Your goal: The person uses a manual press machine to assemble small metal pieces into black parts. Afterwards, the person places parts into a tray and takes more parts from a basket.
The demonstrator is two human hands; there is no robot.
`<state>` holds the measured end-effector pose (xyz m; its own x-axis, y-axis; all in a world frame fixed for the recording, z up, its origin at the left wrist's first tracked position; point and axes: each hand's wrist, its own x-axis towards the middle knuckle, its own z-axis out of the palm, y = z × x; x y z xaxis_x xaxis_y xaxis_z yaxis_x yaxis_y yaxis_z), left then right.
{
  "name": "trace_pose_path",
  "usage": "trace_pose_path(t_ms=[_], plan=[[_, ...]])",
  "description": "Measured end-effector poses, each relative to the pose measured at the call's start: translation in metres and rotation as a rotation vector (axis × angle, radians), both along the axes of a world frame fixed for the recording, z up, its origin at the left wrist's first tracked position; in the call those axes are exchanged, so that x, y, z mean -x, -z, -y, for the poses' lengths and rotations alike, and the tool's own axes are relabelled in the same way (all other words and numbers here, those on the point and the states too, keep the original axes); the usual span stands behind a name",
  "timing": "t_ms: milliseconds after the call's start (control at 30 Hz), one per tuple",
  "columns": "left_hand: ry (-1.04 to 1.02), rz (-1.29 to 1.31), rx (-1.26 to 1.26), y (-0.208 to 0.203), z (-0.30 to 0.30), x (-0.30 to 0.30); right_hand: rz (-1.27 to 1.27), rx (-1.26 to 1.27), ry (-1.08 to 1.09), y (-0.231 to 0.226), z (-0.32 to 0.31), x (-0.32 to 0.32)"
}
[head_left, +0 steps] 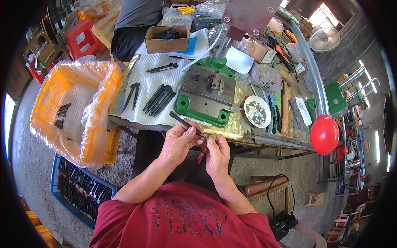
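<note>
Close to my body, just off the table's front edge, I hold a slim black rod-shaped part with a thicker head [178, 119]. My left hand [180, 142] is closed round its middle, thumb on top. My right hand [217, 155] pinches its lower end; the fingers cover that tip. Beyond them, a bunch of similar black parts [159, 99] lies on white foam sheet [142, 111], with two more black parts [131, 95] to the left and others [162, 67] farther back. The green press base [202, 118] with its metal fixture stands right of the bunch.
A white bowl [248, 105] of small metal bits stands right of the press. The press lever ends in a red knob [324, 134]. A plastic-lined yellow crate [45, 107] is at left, a blue crate [54, 175] below. A cardboard box [167, 45] and another person [138, 16] are behind.
</note>
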<state>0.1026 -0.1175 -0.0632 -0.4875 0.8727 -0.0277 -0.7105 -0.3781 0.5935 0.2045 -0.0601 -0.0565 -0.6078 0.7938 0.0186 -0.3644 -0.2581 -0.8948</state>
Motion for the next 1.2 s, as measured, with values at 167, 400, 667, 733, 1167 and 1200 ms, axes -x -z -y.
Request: trace_pose_path(t_ms=[167,400,667,733,1167,1200], plan=[[-0.019,-0.052,-0.028,-0.001,0.000,-0.004,-0.048,0.027,0.007,0.002,0.003,0.001],[-0.221,-0.287,0.014,-0.005,0.003,-0.013,-0.162,0.178,-0.031,-0.010,0.011,0.007],[-0.251,-0.251,0.038,-0.002,0.001,-0.006,-0.094,0.179,-0.092,-0.002,0.000,0.005],[-0.242,-0.250,0.040,-0.003,0.001,-0.005,-0.083,0.170,-0.082,-0.002,0.000,0.005],[-0.207,-0.192,0.061,-0.001,-0.002,-0.005,-0.060,0.041,-0.038,0.008,-0.002,0.009],[-0.208,-0.194,0.061,-0.003,-0.002,-0.005,-0.048,0.064,-0.040,0.007,-0.002,0.009]])
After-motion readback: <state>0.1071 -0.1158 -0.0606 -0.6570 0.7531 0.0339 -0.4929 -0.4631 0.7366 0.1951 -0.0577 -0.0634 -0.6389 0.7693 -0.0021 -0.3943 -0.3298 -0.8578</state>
